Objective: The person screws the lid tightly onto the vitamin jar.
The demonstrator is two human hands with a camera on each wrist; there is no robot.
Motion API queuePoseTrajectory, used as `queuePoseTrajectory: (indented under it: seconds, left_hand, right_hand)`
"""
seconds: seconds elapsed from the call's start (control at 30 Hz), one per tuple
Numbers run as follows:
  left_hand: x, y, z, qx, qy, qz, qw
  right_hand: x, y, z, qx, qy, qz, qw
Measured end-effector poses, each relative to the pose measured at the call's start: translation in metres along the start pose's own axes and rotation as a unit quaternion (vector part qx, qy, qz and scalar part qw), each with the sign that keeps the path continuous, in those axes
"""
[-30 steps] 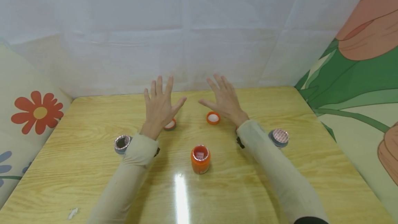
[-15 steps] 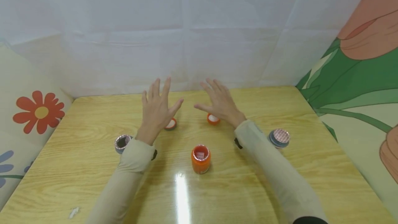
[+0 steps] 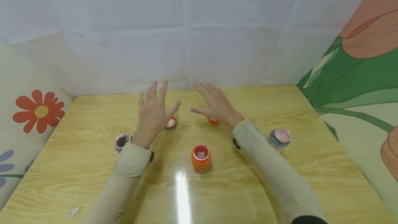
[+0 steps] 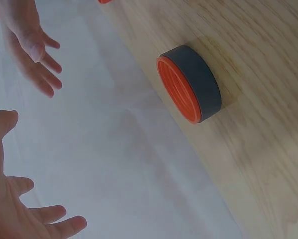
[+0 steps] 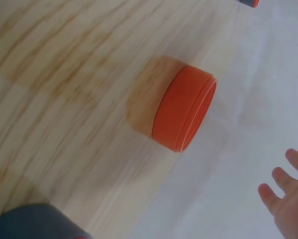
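Observation:
My left hand is raised above the table with spread fingers, holding nothing. Close to its thumb side lies a dark grey lid, hollow side up, its inside orange and threaded. Facing it is my right hand, also empty, fingers extended and thumb apart. Partly hidden below that hand sits an orange lid, likewise hollow side up. Between the two forearms an uncapped orange jar stands upright, with a small pale pink patterned piece inside.
Beside the left wrist stands an open grey-blue jar with a foil rim. Right of the right forearm is another grey-blue jar, its top covered in pink checked foil. A white sheet hangs behind the wooden table.
Both hands have drifted slightly left and lower. The right hand now covers more of the orange lid; the left one uncovers the dark grey lid. Jars and lids stay put.

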State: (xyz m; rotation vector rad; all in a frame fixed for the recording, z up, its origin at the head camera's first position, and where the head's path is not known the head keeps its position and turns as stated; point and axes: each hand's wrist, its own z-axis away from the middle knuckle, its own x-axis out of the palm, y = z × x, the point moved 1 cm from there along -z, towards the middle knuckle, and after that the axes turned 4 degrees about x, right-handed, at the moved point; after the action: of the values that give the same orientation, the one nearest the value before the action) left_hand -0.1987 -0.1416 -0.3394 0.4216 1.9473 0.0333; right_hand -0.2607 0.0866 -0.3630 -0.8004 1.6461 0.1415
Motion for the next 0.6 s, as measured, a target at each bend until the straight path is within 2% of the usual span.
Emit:
queuePoseTrajectory:
  seconds: [0.37, 0.6]
  left_hand:
    - [-0.01, -0.004, 0.007, 0.011, 0.004, -0.01, 0.9999]
    - [-0.019, -0.008, 0.013, 0.005, 0.009, 0.009, 0.9999]
  right_hand:
    - [0.002, -0.008, -0.003, -0.027, -0.005, -0.019, 0.9994]
    - [0.004, -0.011, -0.004, -0.036, -0.014, -0.026, 0.9989]
